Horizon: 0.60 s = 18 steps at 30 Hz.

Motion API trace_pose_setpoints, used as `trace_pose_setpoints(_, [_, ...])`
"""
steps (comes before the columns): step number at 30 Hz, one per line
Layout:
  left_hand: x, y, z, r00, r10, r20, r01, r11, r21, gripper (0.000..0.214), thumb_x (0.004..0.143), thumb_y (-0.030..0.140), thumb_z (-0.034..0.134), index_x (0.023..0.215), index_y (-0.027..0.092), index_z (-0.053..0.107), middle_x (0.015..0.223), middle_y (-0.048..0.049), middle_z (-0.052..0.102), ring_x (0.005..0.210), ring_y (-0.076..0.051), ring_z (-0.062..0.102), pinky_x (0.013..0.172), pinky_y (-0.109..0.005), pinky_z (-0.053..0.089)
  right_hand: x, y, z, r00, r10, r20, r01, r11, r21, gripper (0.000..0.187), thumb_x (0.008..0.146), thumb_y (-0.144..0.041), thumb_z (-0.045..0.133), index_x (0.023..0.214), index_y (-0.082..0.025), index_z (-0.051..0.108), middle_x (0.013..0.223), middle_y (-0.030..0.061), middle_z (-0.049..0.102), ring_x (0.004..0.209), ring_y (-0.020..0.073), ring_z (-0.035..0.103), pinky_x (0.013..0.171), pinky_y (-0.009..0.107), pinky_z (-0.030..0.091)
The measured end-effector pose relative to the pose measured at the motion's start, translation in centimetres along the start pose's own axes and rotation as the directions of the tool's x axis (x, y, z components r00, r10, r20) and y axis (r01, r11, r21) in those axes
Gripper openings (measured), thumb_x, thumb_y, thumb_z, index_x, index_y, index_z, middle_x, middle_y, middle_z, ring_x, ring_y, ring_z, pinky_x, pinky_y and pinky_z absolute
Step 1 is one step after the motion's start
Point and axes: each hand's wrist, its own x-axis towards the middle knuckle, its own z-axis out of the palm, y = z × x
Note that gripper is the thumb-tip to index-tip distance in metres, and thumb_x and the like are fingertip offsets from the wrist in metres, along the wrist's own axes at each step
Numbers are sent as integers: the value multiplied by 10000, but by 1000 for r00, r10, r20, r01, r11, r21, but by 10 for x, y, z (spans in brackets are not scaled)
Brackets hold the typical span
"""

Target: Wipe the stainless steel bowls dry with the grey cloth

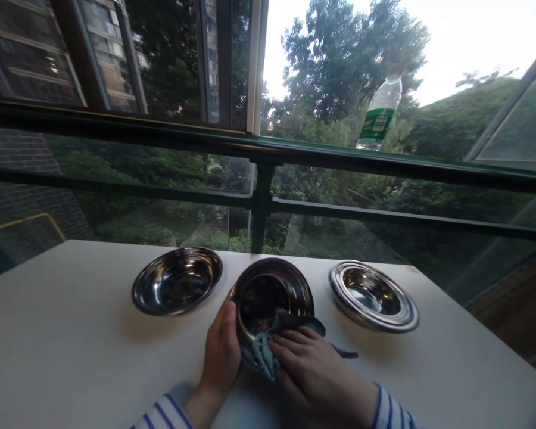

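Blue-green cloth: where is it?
Head view, lower centre: the cloth is under the right hand, against the middle bowl, which the left hand holds.

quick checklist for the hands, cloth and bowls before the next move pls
1. Left hand on the left side of the middle bowl: ok, thumb by the rim.
2. Cloth under the right hand, against the middle bowl: ok.
3. Cloth wholly inside the rim: not ok, part sticks out to the right.
4. Middle bowl's base flat on the table: cannot tell, its underside is hidden.
5. Left bowl clear of the middle bowl: ok, white tabletop shows between them.
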Motion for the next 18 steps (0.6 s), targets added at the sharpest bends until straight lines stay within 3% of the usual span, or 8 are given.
trace_pose_setpoints(10, [-1,1,1,1000,9,-4,-8,997,78,538,882,485,323,1202,129,570,1258,-95,592,1237,-211,458,1062,-338,314,9,-6,6,995,-92,-44,93,996,16,350,901,-305,388,1228,-205,460,1232,44,574,1088,230,485,927,366,360])
trace_pose_setpoints(18, [5,2,-2,999,-14,-36,18,993,118,513,883,462,322,1146,128,610,1191,-91,637,1195,-213,501,1016,-317,372,13,-11,1,996,-88,-24,87,996,-35,297,885,-292,413,1148,-181,495,1089,58,637,1009,225,531,842,340,398])
